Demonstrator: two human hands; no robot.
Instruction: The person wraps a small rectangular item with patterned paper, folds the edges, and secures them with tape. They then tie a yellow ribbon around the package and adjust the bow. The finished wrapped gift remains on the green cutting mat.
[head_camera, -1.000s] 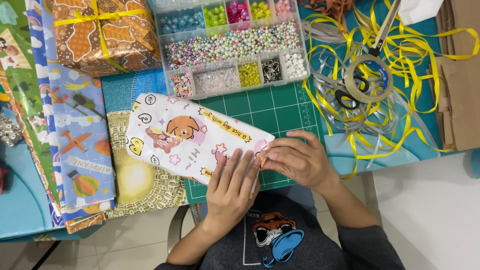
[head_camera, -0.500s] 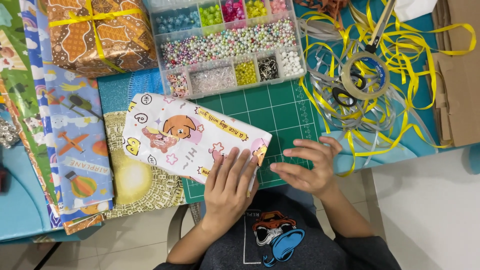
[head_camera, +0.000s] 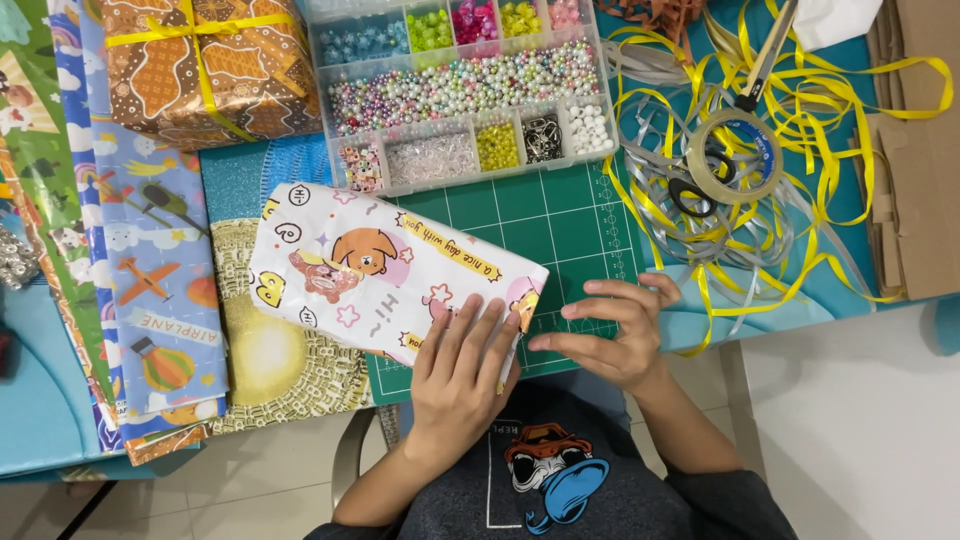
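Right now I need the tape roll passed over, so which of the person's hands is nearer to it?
Right. The right hand lies on the green mat just below the tape roll; the left hand presses flat on the wrapped package, farther away.

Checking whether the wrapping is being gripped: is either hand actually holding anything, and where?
Nothing is gripped. The left hand lies flat, pressing the near right end of the cartoon-wrapped parcel onto the green cutting mat. The right hand is open beside that end, apart from it.
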